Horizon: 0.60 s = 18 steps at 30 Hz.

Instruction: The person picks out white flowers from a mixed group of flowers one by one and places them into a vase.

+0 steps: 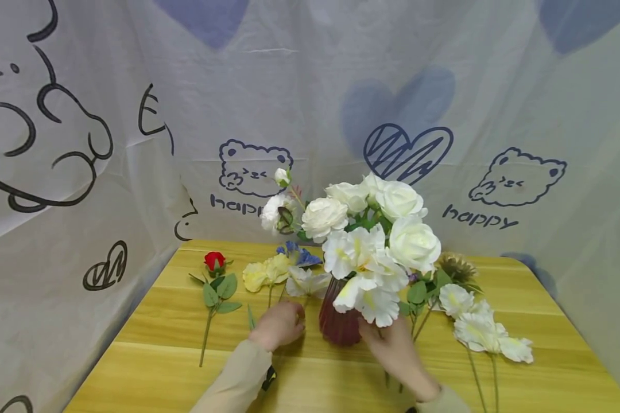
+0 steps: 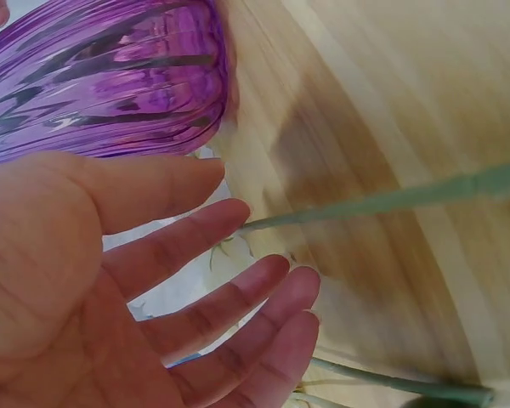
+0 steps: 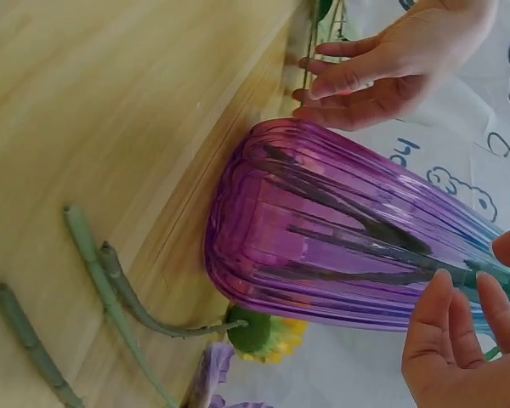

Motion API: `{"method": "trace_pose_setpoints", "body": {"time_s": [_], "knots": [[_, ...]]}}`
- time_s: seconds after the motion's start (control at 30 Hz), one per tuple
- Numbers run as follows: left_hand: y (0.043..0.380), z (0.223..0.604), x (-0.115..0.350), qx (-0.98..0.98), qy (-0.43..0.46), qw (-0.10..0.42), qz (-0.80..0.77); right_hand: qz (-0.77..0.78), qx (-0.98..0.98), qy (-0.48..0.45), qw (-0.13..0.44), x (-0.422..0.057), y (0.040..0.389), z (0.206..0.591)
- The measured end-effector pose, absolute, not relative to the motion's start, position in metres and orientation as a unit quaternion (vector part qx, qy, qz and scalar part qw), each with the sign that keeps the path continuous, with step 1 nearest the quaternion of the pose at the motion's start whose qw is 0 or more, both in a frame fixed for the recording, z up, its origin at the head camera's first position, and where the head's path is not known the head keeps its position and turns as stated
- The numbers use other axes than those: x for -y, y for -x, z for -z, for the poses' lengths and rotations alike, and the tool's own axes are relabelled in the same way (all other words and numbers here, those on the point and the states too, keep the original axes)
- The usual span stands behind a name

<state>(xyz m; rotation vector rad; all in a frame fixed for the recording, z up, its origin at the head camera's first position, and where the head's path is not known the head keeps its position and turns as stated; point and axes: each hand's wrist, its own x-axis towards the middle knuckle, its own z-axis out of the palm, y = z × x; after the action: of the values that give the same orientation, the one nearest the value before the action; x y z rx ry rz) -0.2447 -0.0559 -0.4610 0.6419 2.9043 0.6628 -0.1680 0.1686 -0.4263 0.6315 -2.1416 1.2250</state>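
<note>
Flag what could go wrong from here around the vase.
Tipping: white blooms spread wide above the vase, so a knock from the right hand close beside it might topple everything.

Snagging: the left hand is right by a loose green stem; it could drag that or disturb the yellow flowers beyond.

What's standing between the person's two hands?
In the head view, a ribbed vase of white flowers stands between the left hand and the right hand.
</note>
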Motion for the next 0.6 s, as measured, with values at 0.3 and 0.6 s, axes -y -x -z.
{"method": "trace_pose_setpoints", "body": {"time_s": [0.3,0.6], "knots": [[0.248,0.464,0.054,-0.953,-0.209,0.056,-0.214,-0.422,0.831,-0.217,0.29,-0.162,0.183,0.426],[0.25,0.467,0.061,-0.918,-0.213,0.024,-0.333,-0.382,0.866,-0.151,0.284,-0.168,0.211,0.448]]}}
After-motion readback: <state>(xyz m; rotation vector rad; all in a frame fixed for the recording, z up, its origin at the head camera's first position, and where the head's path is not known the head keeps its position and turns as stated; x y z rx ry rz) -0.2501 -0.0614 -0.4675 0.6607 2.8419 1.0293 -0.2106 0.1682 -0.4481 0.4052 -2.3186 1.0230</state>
